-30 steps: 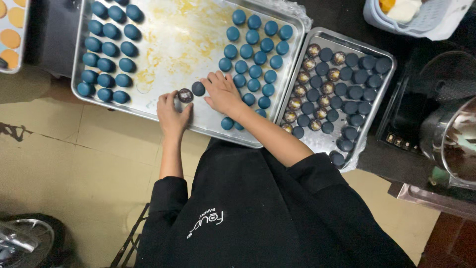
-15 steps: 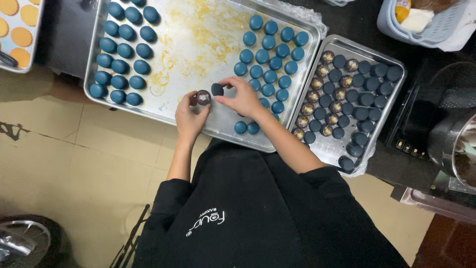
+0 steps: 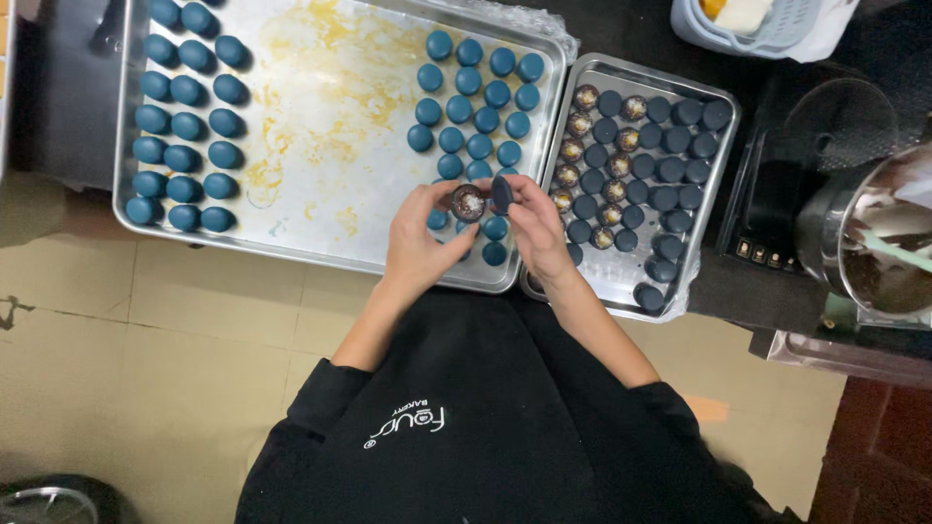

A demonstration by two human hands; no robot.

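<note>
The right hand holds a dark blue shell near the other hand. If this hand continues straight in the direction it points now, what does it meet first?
Probably the filled shell in the left hand. The right hand points its blue shell leftward at it, with a narrow gap between; depth is unclear from above.

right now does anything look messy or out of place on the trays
Yes: the big tray has yellow smears across its bare middle. The blue shells sit in tidy rows, and the smaller tray looks orderly.
</note>
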